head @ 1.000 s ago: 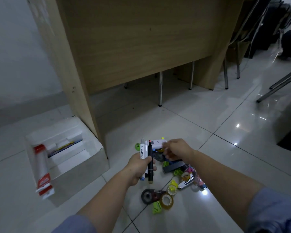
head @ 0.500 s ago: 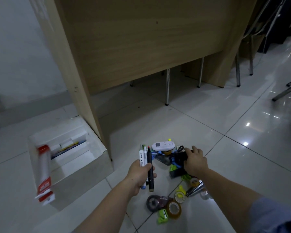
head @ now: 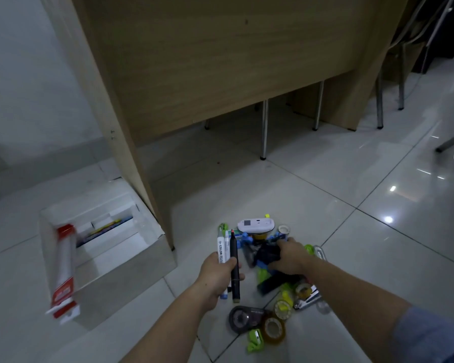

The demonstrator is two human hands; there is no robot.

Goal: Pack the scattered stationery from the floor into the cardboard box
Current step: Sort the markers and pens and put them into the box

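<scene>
Now your right hand (head: 291,258) has fingers curled round dark item (head: 268,254) in stationery pile (head: 264,277) (half second ago it only lay on top). Your left hand (head: 218,275) still grips markers (head: 222,247). Cardboard box (head: 121,284) stands open at near left; one more piece probably ready to go in.

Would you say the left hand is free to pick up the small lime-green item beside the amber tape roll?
Probably not: the left hand grips several markers, so its grasp is full, though the lime-green item lies uncovered on the floor nearby.
</scene>
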